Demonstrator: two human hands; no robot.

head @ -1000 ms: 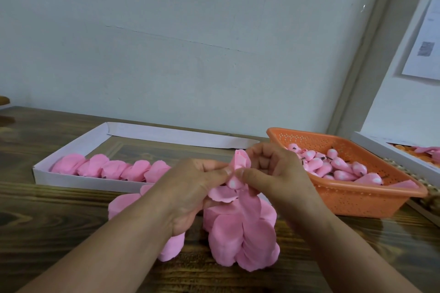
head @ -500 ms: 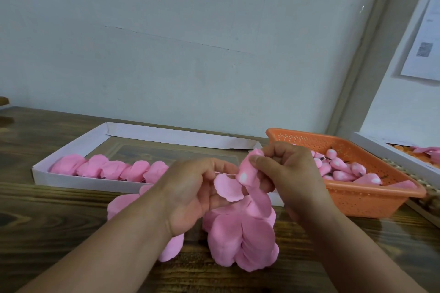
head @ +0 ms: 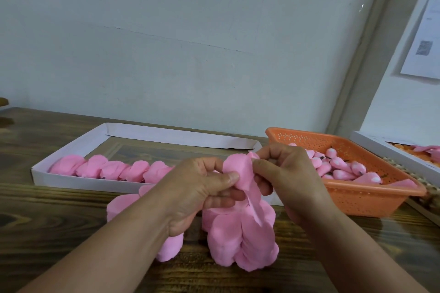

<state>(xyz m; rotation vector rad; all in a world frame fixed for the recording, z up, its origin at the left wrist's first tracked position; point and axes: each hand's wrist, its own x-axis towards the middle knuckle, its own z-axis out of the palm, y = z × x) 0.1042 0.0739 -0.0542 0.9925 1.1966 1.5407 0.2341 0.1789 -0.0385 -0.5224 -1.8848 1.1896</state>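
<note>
The soft pink curled petal (head: 238, 173) is held up in the air near the middle of the scene, above the counter and between both hands. The left grip (head: 197, 188) pinches its left side, with the thumb pressed flat on the petal's face and the other fingers curled behind it. The right grip (head: 288, 173) pinches the upper right edge between thumb and forefinger, its remaining fingers curled in. A narrow pink strip hangs down from the petal.

Directly beneath lies a heap of loose pink petals (head: 240, 242) on the dark wooden counter (head: 47, 233). More pink petals (head: 121, 204) lie to its left, partly hidden under the left forearm.

Farther back on the left sits a shallow white cardboard tray (head: 71, 182) with a row of pink finished blooms (head: 112, 169) along its near wall. On the right, just behind the right grip, stands an orange perforated plastic basket (head: 371, 202) holding small pink buds (head: 338, 166). At the far right edge is 1 more white tray (head: 390, 154). A printed white paper sheet (head: 426, 38) hangs on the wall above it.
</note>
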